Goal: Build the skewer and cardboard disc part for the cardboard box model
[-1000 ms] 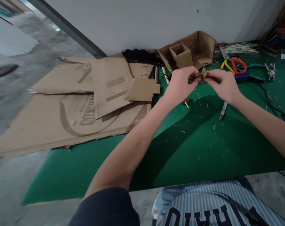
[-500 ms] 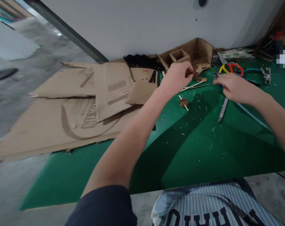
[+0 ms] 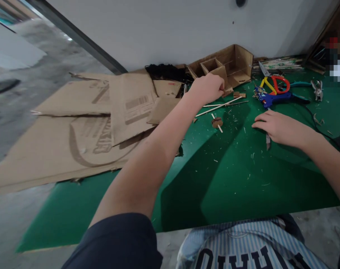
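while stretched over the flat green tabletop (image 3: 228, 179) with both bare arms, have the left hand (image 3: 207, 87) curled, back upward, in front of the open brown cardboard box (image 3: 242, 61), near its square inner cardboard compartment (image 3: 223, 72); bent and mostly closed at the fingers, with tips partly hidden; cannot tell of any hold on the small tan cardboard piece (image 3: 228, 92) just beside those tips; have the right hand (image 3: 278, 127) lower down and well apart, palm down, fingers loosely extended and slightly parted, over the slim grey metal knife (image 3: 267, 141); can see only its pointed end below the hand; cannot tell of touch or grip there; can see, between the hands, thin pale wooden sticks (image 3: 218, 107) crossing, and nearer, a round brown cardboard wheel (image 3: 217, 122) on a short pale stick; beyond the right hand, a blue glue gun (image 3: 279, 98) beside yellow-and-red-handled scissors (image 3: 274, 84); leftward, overlapping printed brown cardboard sheets (image 3: 82, 130).
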The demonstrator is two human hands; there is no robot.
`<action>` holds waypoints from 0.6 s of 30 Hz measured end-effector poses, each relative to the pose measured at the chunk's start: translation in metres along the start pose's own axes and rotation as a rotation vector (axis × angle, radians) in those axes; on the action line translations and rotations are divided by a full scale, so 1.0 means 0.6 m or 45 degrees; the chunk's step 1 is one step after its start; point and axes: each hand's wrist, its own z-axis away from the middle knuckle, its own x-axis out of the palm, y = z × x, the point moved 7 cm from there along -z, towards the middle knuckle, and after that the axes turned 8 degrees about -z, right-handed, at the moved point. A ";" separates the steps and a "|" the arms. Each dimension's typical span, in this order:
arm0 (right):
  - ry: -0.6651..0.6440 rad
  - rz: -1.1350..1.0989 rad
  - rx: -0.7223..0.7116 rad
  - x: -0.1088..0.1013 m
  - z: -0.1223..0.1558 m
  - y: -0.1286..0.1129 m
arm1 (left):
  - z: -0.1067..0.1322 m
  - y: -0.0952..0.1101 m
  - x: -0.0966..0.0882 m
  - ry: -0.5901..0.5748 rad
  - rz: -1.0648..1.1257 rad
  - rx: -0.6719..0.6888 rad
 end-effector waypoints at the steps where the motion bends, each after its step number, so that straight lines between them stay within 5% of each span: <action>1: 0.006 0.043 0.006 -0.001 0.003 0.002 | -0.001 -0.005 0.005 0.029 0.009 -0.011; 7: 0.068 0.222 0.033 -0.014 0.009 0.004 | -0.009 -0.019 0.030 0.092 0.028 -0.005; 18: 0.253 0.051 -0.046 -0.018 -0.006 0.015 | 0.011 -0.007 0.016 -0.010 0.034 -0.076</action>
